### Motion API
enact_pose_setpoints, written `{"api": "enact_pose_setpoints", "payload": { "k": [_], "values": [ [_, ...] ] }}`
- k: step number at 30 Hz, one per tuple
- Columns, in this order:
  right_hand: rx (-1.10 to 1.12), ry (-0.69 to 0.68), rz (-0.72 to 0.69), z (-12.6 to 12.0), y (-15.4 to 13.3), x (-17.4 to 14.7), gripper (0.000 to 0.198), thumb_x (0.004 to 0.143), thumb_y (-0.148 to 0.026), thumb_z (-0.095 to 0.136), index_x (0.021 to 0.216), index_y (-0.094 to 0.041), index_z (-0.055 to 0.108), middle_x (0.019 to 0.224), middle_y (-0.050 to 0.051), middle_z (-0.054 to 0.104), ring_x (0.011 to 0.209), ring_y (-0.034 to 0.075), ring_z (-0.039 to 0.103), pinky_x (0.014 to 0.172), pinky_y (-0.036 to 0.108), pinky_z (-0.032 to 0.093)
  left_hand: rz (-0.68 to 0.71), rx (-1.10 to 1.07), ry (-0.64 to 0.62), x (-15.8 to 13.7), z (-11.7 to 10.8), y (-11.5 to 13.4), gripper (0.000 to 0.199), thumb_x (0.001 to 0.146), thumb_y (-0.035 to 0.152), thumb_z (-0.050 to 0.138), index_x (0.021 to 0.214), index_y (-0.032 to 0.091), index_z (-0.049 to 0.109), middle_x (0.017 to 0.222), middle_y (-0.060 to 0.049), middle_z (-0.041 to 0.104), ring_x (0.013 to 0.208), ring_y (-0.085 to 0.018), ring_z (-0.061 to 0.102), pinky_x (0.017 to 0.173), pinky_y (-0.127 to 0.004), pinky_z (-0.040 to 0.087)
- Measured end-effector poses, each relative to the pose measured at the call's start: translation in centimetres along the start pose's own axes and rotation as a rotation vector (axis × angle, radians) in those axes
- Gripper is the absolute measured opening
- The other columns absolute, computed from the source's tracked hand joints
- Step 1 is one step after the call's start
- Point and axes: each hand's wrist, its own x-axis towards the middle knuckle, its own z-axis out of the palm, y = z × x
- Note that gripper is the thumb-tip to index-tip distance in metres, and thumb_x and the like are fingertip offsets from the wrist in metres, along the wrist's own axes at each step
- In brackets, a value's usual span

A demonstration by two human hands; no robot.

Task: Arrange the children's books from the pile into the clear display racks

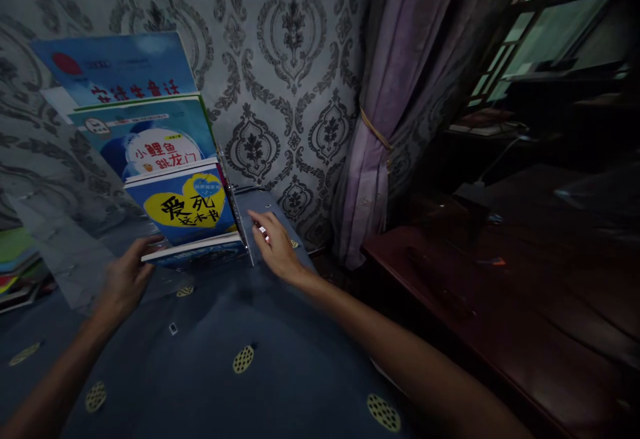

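The rack [244, 229], a clear stand, is located left of centre in the frame, with 4 books arranged in tiers: the rear book [133, 62], the teal book [167, 135], the blue book [145, 192] and the front book [203, 255]. The step in hand is judged to be the steadying of the loaded rack from 2 sides. The left hand [125, 279] is placed at the left end of the front book; it is blurred, and whether anything is gripped cannot be determined. The right hand [275, 245] is positioned just beside the right panel, its fingers loosely spread and nothing seen in its grip; contact cannot be confirmed. For the next move, even support is judged to be required, as books could slide. The surface is covered by a dark blue cloth [200, 379] printed with yellow pineapples. A pile [20, 252] is seen at the left edge, a patterned wall [295, 25] behind, a tied curtain [363, 179] right of centre, a window [530, 32] at upper right and a red-brown bench [450, 345] at lower right.
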Motion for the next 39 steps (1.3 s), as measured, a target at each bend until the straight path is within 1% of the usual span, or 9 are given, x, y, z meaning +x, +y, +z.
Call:
{"api": "enact_pose_setpoints", "payload": {
  "k": [2,4,7,12,16,20,26,33,39],
  "values": [
    [-0.005,-0.018,-0.022,-0.2,-0.3,0.8,0.039,0.1,-0.024,0.044,0.134,-0.022,0.063,0.11,0.009,0.063,0.099,0.021,0.061,0.093,0.037,0.052,-0.045,-0.09,-0.03,0.1,0.2,0.1,0.041,0.075,0.035,0.049,0.115,0.028,0.056,0.094,0.0,0.08,0.097,-0.028,0.073,0.086,-0.036,0.056],
    [-0.001,-0.035,-0.032,-0.4,-0.5,1.6,0.038,0.101,-0.025,0.045,0.134,-0.02,0.064,0.108,0.009,0.063,0.098,0.021,0.06,0.09,0.036,0.053,-0.082,-0.148,-0.052,0.4,0.2,0.3,0.042,0.078,0.038,0.053,0.118,0.026,0.054,0.091,-0.001,0.079,0.099,-0.029,0.072,0.088,-0.037,0.054],
    [0.016,-0.05,-0.03,-0.3,-0.6,2.8,0.036,0.101,-0.029,0.05,0.132,-0.021,0.065,0.106,0.008,0.063,0.096,0.02,0.061,0.084,0.034,0.054,-0.082,-0.15,-0.069,1.0,0.0,0.7,0.045,0.084,0.05,0.055,0.119,0.023,0.053,0.088,-0.002,0.076,0.09,-0.027,0.072,0.081,-0.034,0.053],
    [0.027,-0.034,-0.046,0.3,-0.8,4.8,0.035,0.098,-0.032,0.057,0.128,-0.02,0.069,0.103,0.007,0.065,0.092,0.02,0.063,0.082,0.033,0.053,-0.033,-0.203,-0.081,2.1,0.1,0.4,0.052,0.083,0.064,0.052,0.113,0.021,0.056,0.071,-0.001,0.07,0.068,-0.024,0.067,0.065,-0.032,0.05],
    [0.042,-0.034,-0.058,0.8,-1.1,5.9,0.035,0.097,-0.036,0.058,0.125,-0.02,0.071,0.101,0.007,0.066,0.092,0.02,0.064,0.082,0.033,0.053,-0.012,-0.211,-0.121,2.7,0.0,0.2,0.048,0.085,0.062,0.051,0.109,0.021,0.058,0.067,0.001,0.068,0.058,-0.019,0.061,0.059,-0.03,0.047],
    [0.048,-0.028,-0.059,1.2,-1.1,6.3,0.034,0.094,-0.038,0.06,0.12,-0.019,0.073,0.099,0.007,0.066,0.09,0.022,0.064,0.082,0.035,0.054,-0.027,-0.22,-0.152,3.3,-0.2,0.6,0.043,0.089,0.06,0.043,0.096,0.021,0.06,0.065,-0.001,0.066,0.06,-0.019,0.061,0.058,-0.029,0.045],
    [0.031,-0.011,-0.034,1.5,-1.2,6.6,0.035,0.094,-0.04,0.059,0.118,-0.02,0.074,0.094,0.007,0.065,0.088,0.023,0.063,0.079,0.034,0.053,0.0,-0.163,-0.219,4.3,-0.5,0.9,0.043,0.091,0.06,0.034,0.074,0.025,0.051,0.064,-0.004,0.067,0.061,-0.021,0.063,0.063,-0.033,0.048],
    [0.019,-0.016,-0.045,1.9,-1.2,6.5,0.034,0.093,-0.038,0.058,0.116,-0.02,0.075,0.089,0.006,0.066,0.081,0.022,0.063,0.076,0.034,0.051,0.015,-0.153,-0.29,4.4,-1.0,1.4,0.038,0.095,0.055,0.031,0.075,0.026,0.044,0.061,-0.004,0.063,0.06,-0.023,0.062,0.06,-0.032,0.046],
    [0.038,-0.002,-0.015,2.3,-0.9,6.4,0.035,0.093,-0.036,0.056,0.115,-0.016,0.075,0.091,0.007,0.068,0.081,0.022,0.064,0.07,0.032,0.052,0.005,-0.131,-0.29,4.5,-0.7,1.4,0.036,0.097,0.049,0.03,0.073,0.025,0.043,0.062,-0.004,0.062,0.06,-0.022,0.061,0.06,-0.031,0.043]
  ]
}}
